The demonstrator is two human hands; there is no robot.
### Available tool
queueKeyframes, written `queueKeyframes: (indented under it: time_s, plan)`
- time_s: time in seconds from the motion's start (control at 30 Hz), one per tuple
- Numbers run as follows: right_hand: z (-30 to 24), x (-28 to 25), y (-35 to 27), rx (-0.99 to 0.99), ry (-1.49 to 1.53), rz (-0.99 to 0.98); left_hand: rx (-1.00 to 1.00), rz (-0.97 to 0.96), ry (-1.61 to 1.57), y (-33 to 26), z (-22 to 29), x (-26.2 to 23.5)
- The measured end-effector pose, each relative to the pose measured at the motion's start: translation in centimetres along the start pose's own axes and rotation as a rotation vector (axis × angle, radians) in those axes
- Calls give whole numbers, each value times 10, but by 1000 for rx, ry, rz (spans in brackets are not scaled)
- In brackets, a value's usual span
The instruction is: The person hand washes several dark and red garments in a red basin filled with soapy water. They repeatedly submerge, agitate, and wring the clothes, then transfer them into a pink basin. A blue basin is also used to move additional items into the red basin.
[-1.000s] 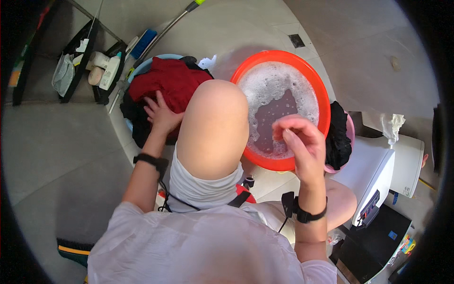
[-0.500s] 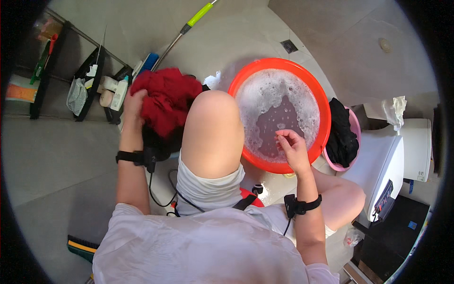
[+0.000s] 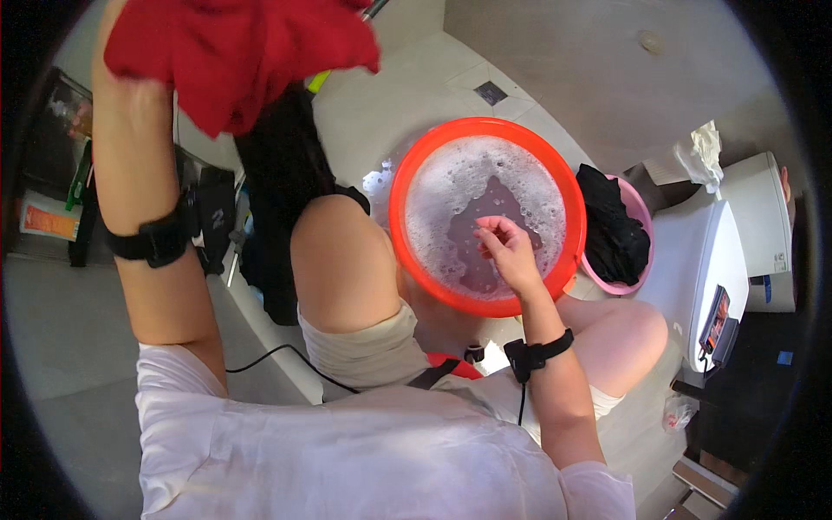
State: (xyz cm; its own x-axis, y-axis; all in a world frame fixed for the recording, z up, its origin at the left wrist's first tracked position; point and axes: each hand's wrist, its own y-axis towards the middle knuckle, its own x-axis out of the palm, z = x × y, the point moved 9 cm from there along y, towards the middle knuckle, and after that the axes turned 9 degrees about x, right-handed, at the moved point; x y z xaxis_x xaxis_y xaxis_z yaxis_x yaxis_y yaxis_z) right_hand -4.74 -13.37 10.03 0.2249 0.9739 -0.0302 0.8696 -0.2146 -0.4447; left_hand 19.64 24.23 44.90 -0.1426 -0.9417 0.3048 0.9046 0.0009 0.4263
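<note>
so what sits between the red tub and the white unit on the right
The pink basin with black clothes in it, as the head view shows.

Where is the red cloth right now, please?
In the head view, the red cloth is at the upper left, overlapping the left forearm, up and left of the orange basin.

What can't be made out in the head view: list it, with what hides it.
In the head view:
Left hand: behind the red cloth or past the upper edge.
Red cloth, upper part: cut off by the upper edge.
Orange tub, bottom: hidden under foam and cloudy water.
Whether the right hand pinches anything: too small to tell.
</note>
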Motion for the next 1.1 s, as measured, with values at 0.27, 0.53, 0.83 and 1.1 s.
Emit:
queueKeyframes:
  time_s: [0.27,0.53,0.83,1.1]
  plan:
    - [-90,30,-3,-369,-40,-4,-137,-279,-238,-10,-17,132]
    - [-67,-28,44,-83,637,238,-546,-595,-503,-85,-144,267]
    - [95,-107,51,186,1164,678,-888,-583,386,-215,-346,215]
    - [4,-35,46,-355,-680,758,-506,-539,481,-47,-238,99]
